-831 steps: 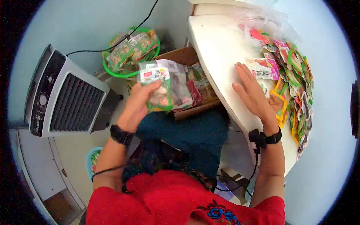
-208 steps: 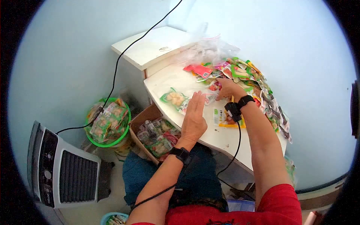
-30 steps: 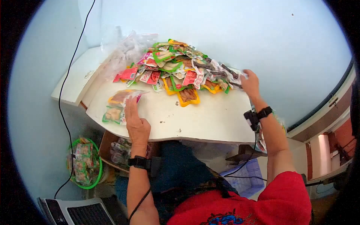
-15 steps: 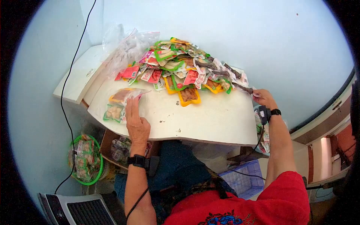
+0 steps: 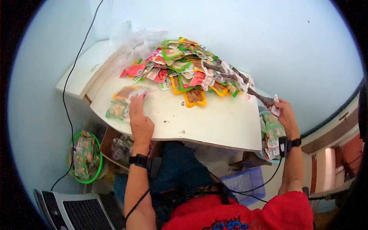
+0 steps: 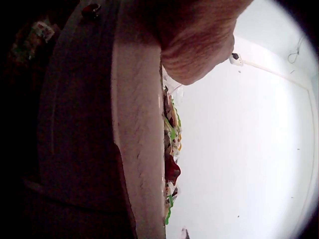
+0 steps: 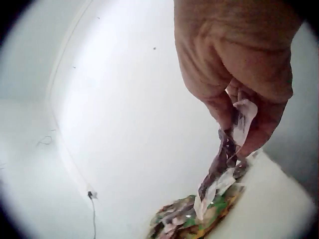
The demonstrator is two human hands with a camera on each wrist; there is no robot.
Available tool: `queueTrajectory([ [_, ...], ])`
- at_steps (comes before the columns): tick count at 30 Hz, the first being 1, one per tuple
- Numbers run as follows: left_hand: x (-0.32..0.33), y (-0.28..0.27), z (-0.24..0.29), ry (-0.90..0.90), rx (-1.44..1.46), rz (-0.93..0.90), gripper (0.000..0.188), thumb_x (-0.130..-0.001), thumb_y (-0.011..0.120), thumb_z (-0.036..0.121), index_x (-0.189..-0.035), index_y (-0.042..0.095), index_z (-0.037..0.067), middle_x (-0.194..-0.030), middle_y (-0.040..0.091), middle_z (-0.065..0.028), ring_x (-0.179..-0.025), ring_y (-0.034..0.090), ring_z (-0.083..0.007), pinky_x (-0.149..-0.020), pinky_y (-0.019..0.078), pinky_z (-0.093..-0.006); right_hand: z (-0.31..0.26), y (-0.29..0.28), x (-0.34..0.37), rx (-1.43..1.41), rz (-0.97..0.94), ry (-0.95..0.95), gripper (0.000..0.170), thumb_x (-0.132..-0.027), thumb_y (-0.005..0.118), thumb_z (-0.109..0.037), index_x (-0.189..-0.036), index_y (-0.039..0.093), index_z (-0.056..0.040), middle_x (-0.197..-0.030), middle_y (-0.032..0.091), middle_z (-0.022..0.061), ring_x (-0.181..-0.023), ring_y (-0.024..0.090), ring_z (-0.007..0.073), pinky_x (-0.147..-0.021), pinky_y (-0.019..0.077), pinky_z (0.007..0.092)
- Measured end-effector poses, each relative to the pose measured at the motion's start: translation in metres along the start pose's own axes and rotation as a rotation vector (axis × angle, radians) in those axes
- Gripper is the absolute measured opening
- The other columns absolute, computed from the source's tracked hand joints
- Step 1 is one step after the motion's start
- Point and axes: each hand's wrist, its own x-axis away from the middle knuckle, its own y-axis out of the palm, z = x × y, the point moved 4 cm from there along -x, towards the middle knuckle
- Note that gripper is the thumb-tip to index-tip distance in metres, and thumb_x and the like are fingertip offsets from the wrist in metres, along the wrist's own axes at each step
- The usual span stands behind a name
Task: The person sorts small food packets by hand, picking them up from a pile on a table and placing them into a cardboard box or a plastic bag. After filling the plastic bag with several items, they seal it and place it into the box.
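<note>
My right hand (image 5: 286, 117) pinches the white end of a long, dark packet (image 5: 262, 99) past the table's right edge; in the right wrist view the fingers of the right hand (image 7: 239, 74) close on the dark packet (image 7: 217, 167). The packet's other end lies toward the heap of packets (image 5: 191, 69). With straight fingers, my left hand (image 5: 141, 124) rests on a clear bag (image 5: 138, 92) beside a green-edged packet (image 5: 116, 110). Only part of the left hand (image 6: 199, 45) shows in the left wrist view, its fingers hidden.
Clear plastic bags (image 5: 134, 48) lie at the back left of the white table (image 5: 214, 122). A green basket (image 5: 100, 168) and a cardboard box (image 5: 107, 147) of packets stand below left. Under the right edge are a basin of packets (image 5: 273, 132) and a blue crate (image 5: 245, 184).
My right hand has moved right and down past the table edge, drawing the dark packet out from the heap's right end. My left hand has stayed almost in place.
</note>
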Motion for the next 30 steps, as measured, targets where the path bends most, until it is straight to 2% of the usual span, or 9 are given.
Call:
queueTrajectory([
  [2, 0.002, 0.001, -0.002, 0.005, 0.006, 0.017, 0.071, -0.068, 0.042, -0.013, -0.138, 0.045, -0.001, -0.143, 0.044, -0.0245, -0.137, 0.036, -0.0416, -0.117, 0.0271, -0.0473, -0.029, 0.06, 0.03, -0.069, -0.048, -0.029, 0.031, -0.087, 0.056, -0.005, -0.115, 0.054, 0.0089, -0.1, 0.067, 0.014, -0.086, 0.069, 0.0219, -0.079, 0.0595, 0.0358],
  [4, -0.001, -0.002, 0.001, 0.03, 0.016, 0.027, 0.072, -0.068, 0.045, -0.013, -0.138, 0.045, -0.001, -0.142, 0.044, -0.0245, -0.137, 0.036, -0.0421, -0.117, 0.028, -0.0472, -0.029, 0.097, 0.036, -0.117, -0.133, 0.007, 0.03, -0.085, 0.056, 0.0, -0.113, 0.056, 0.0101, -0.104, 0.067, 0.0155, -0.088, 0.068, 0.0229, -0.086, 0.058, 0.0341],
  [10, -0.001, -0.008, 0.006, 0.024, 0.023, 0.038, 0.071, -0.068, 0.044, -0.01, -0.139, 0.044, -0.002, -0.142, 0.044, -0.025, -0.137, 0.036, -0.0419, -0.116, 0.0282, -0.0494, 0.007, 0.247, 0.042, -0.153, -0.446, 0.104, 0.026, -0.085, 0.06, 0.001, -0.111, 0.058, 0.0078, -0.103, 0.067, 0.0144, -0.088, 0.069, 0.0231, -0.084, 0.0574, 0.0367],
  [14, -0.001, -0.01, 0.007, 0.034, 0.038, 0.03, 0.069, -0.07, 0.046, -0.006, -0.139, 0.043, -0.002, -0.143, 0.043, -0.0255, -0.138, 0.035, -0.0422, -0.116, 0.0262, -0.0503, 0.027, 0.319, 0.037, -0.141, -0.494, 0.111, 0.025, -0.086, 0.061, 0.0, -0.11, 0.058, 0.0062, -0.099, 0.067, 0.0125, -0.082, 0.068, 0.0207, -0.079, 0.0572, 0.0338],
  [18, -0.001, -0.015, 0.008, 0.032, 0.082, 0.007, 0.063, -0.075, 0.05, 0.003, -0.138, 0.045, -0.003, -0.143, 0.043, -0.0266, -0.137, 0.035, -0.044, -0.116, 0.0237, -0.0531, 0.044, 0.357, 0.027, -0.184, -0.524, 0.144, 0.025, -0.085, 0.062, 0.001, -0.11, 0.058, 0.0052, -0.097, 0.067, 0.0116, -0.084, 0.068, 0.0212, -0.078, 0.0579, 0.0354],
  [22, -0.002, -0.02, 0.011, 0.051, 0.092, -0.004, 0.057, -0.084, 0.054, 0.015, -0.137, 0.046, -0.004, -0.142, 0.045, -0.0266, -0.137, 0.035, -0.0449, -0.116, 0.023, -0.0544, 0.05, 0.386, 0.024, -0.286, -0.511, 0.159, 0.035, -0.086, 0.061, 0.002, -0.12, 0.054, 0.0044, -0.102, 0.067, 0.0125, -0.086, 0.068, 0.0223, -0.079, 0.0585, 0.0365],
  [23, -0.002, -0.02, 0.012, 0.053, 0.095, 0.002, 0.056, -0.086, 0.055, 0.019, -0.137, 0.046, -0.004, -0.141, 0.045, -0.0266, -0.137, 0.035, -0.045, -0.115, 0.0228, -0.0545, 0.051, 0.392, 0.024, -0.293, -0.572, 0.156, 0.037, -0.088, 0.06, 0.002, -0.124, 0.052, 0.0033, -0.105, 0.066, 0.0126, -0.09, 0.068, 0.0227, -0.081, 0.0585, 0.0375],
  [26, -0.001, -0.019, 0.01, 0.082, 0.026, 0.015, 0.06, -0.091, 0.057, 0.033, -0.137, 0.046, -0.004, -0.142, 0.045, -0.0264, -0.137, 0.036, -0.0444, -0.115, 0.0227, -0.0536, 0.053, 0.409, 0.026, -0.313, -0.593, 0.188, 0.036, -0.089, 0.059, 0.002, -0.125, 0.052, 0.0032, -0.107, 0.066, 0.013, -0.092, 0.067, 0.0224, -0.081, 0.0586, 0.0381],
  [30, -0.001, -0.018, 0.01, 0.074, 0.007, 0.007, 0.065, -0.092, 0.055, 0.042, -0.137, 0.046, -0.004, -0.141, 0.045, -0.0264, -0.137, 0.036, -0.0443, -0.115, 0.022, -0.0542, 0.063, 0.428, 0.022, -0.356, -0.649, 0.194, 0.039, -0.091, 0.058, 0.0, -0.129, 0.049, 0.0027, -0.111, 0.064, 0.0136, -0.096, 0.067, 0.023, -0.084, 0.0573, 0.0378],
])
